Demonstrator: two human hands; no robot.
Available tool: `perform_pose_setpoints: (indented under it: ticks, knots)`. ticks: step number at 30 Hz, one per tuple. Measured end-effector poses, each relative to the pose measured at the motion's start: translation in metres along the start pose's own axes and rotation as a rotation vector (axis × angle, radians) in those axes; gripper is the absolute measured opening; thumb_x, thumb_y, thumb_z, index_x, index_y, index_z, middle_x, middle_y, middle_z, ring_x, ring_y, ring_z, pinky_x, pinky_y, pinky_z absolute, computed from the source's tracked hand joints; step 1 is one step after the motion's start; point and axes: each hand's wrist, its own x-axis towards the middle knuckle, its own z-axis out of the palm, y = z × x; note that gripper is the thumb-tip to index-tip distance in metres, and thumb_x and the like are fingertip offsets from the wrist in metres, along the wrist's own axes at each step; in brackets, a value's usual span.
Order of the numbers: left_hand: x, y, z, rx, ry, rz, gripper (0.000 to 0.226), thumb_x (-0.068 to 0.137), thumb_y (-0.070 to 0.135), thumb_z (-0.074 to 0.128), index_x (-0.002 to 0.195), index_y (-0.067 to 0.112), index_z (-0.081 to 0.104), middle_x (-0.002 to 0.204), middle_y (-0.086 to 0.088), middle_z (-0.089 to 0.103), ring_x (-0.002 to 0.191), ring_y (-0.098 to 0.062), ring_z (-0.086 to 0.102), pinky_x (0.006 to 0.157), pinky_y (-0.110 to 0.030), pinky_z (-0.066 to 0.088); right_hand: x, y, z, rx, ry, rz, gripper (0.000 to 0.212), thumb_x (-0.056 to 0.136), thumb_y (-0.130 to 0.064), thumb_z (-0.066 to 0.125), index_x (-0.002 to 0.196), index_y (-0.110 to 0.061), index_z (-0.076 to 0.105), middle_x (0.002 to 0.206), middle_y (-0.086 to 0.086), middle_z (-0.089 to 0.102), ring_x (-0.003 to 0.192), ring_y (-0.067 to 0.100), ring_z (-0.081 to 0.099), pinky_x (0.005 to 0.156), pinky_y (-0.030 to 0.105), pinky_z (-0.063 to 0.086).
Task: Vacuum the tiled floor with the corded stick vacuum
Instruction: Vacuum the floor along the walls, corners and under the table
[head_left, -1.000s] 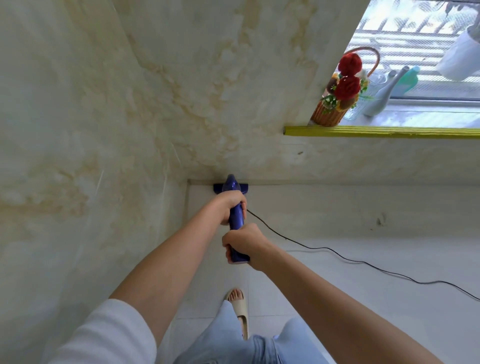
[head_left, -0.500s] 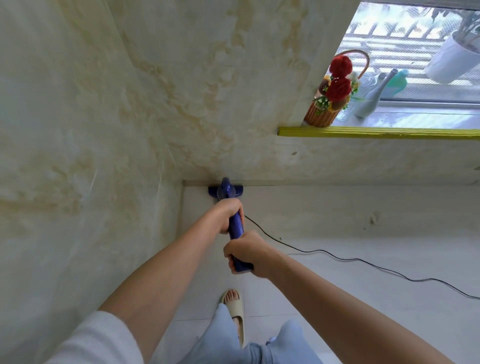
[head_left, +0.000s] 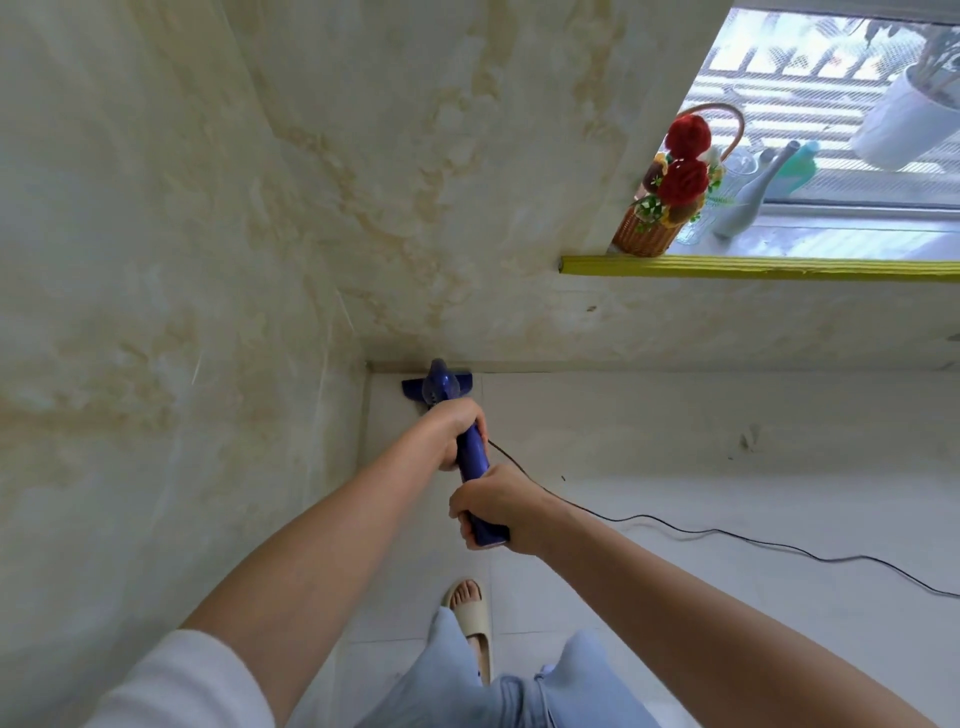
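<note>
The person is working the blue stick vacuum (head_left: 470, 457) into the corner of the room, and its floor head (head_left: 413, 386) is sitting on the tiled floor (head_left: 675, 597) right where the two marble-look walls (head_left: 208, 260) are meeting. The left hand (head_left: 457, 428) is gripping the blue handle higher up the stick, fingers wrapped round it, and the right hand (head_left: 491, 512) is clenching the end of the same handle nearer the body. The black cord (head_left: 727, 532) is trailing from the handle across the floor and off to the right.

As a judgement, the job is under way rather than finishing: the head is dealing with the corner, while the wide stretch of floor to the right, where the cord is lying, is showing no sign either way of having been covered. A few small dark specks (head_left: 563, 478) are lying on that stretch just beside the cord, which suggests it is waiting its turn.

Counting: one vacuum, one cord, two hands on it, one slipper (head_left: 475, 623) in view on one foot. On the window sill (head_left: 753, 267) are standing one basket (head_left: 647, 234) holding two red flowers (head_left: 687, 156), one pale bottle (head_left: 748, 200) with a greenish thing behind it too blurred to name, and one white pot (head_left: 904, 124).
</note>
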Motion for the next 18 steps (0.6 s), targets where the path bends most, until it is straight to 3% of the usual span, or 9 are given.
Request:
perform_pose_setpoints:
  ticks: [4,9,18]
  knots:
    - [0.006,0.013,-0.019,0.053,-0.023,-0.02,0.024,0.084,0.001,0.045,0.061,0.009,0.042,0.04,-0.002,0.043,0.036,-0.015,0.041,0.048,-0.025,0.038,0.019,-0.007,0.023,0.065,0.001,-0.018,0.029,0.082,0.011,0.056,0.101,-0.005,0.041,0.072,0.012,0.045,0.053,0.017,0.046,0.043,0.024,0.045]
    - [-0.009,0.029,-0.054,0.007,-0.062,-0.039,0.023,0.09,0.001,0.044,0.07,0.01,0.044,0.039,0.003,0.04,0.03,-0.007,0.037,0.036,-0.015,0.036,0.026,-0.026,0.058,0.128,-0.01,-0.033,0.025,0.082,0.011,0.052,0.096,-0.006,0.041,0.08,0.013,0.045,0.053,0.018,0.048,0.046,0.026,0.045]
    - [-0.02,0.024,-0.067,0.018,-0.097,-0.084,0.023,0.089,0.0,0.042,0.069,0.01,0.043,0.041,0.003,0.041,0.031,-0.006,0.038,0.036,-0.014,0.037,0.024,-0.02,0.074,0.153,-0.013,0.011,0.023,0.081,0.01,0.049,0.093,-0.008,0.04,0.081,0.011,0.042,0.052,0.018,0.045,0.045,0.024,0.043]
